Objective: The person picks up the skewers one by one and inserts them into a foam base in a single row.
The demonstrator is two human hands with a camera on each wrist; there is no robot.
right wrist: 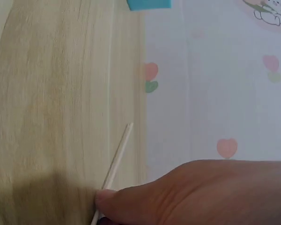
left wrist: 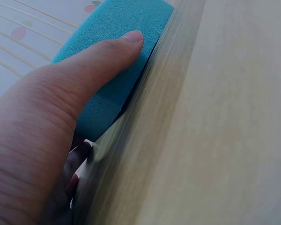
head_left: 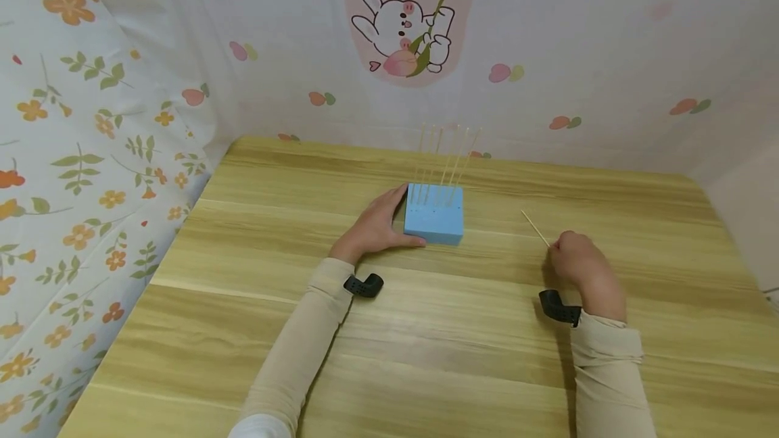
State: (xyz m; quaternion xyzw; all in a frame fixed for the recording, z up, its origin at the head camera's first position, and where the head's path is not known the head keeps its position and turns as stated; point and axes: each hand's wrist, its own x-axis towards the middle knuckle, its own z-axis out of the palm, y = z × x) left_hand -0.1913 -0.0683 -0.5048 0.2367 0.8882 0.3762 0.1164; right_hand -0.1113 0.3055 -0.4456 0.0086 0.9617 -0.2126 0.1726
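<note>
A light-blue foam block lies on the table, with several thin bamboo skewers standing in rows in its far part. Small holes dot its nearer top surface. My left hand grips the block from its left side. In the left wrist view, the thumb lies along the near side of the foam block; the other fingers are mostly hidden. Well to the right of the block, my right hand pinches one skewer, which points up and left. In the right wrist view, the skewer sticks out past the thumb.
The wooden table meets a white patterned cloth along its back edge. Floral cloth hangs along the left. Black curved brackets sit at both wrists, the left one and the right one.
</note>
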